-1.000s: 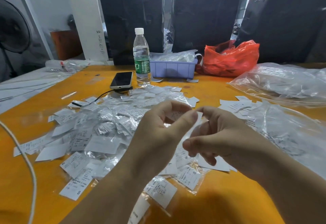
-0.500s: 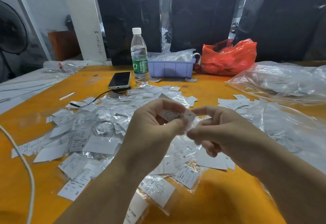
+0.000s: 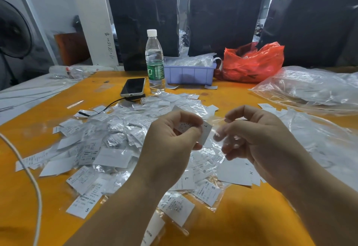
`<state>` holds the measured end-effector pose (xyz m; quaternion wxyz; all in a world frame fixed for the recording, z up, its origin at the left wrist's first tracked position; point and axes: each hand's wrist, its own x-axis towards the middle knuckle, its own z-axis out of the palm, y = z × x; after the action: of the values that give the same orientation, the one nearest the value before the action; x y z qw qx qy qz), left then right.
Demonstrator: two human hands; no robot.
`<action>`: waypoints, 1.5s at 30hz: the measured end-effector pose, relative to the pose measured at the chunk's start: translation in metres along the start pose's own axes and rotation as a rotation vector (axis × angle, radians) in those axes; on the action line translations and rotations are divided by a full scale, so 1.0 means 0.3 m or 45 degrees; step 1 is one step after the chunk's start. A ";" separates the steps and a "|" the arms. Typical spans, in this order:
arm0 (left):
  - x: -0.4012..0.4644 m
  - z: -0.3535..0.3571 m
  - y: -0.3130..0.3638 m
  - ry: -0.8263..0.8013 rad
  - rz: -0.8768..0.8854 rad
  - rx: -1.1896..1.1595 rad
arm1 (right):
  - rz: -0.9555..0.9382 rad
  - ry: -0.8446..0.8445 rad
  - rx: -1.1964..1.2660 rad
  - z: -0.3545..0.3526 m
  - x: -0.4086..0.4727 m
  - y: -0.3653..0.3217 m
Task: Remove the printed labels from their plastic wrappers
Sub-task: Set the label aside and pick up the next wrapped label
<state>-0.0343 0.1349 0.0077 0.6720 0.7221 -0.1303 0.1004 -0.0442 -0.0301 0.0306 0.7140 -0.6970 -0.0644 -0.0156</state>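
Above the orange worktop point(image 3: 242, 224), the left hand point(image 3: 170, 149) pinches a white label point(image 3: 205, 132) marked "L" between thumb and curled fingers point(image 3: 190, 119), most of the label hidden inside the grip and one corner poking out toward the right. The right hand point(image 3: 257, 139) has its fingers curled too, pinching a clear wrapper point(image 3: 217, 127) that stretches between the hands; how much of the label is inside it cannot be told through the glare. This looks like the pulling-apart step: label one way, film the other. The next move likely calls for a steady pull sideways with the right hand while the left keeps its pinch, then dropping each piece apart. Below and to the left lies a heap point(image 3: 108, 141) of labels, many in wrappers, so much of the task seems left. A bottle point(image 3: 155, 61), phone point(image 3: 133, 87) and tray point(image 3: 189, 75) stand behind the heap.
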 end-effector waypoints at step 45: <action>0.008 -0.015 0.011 -0.064 -0.063 -0.304 | 0.125 -0.114 0.061 -0.006 -0.003 0.003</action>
<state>-0.0329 0.1391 0.0119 0.7519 0.6423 -0.1400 0.0494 -0.0448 -0.0320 0.0297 0.7268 -0.6820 -0.0624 0.0523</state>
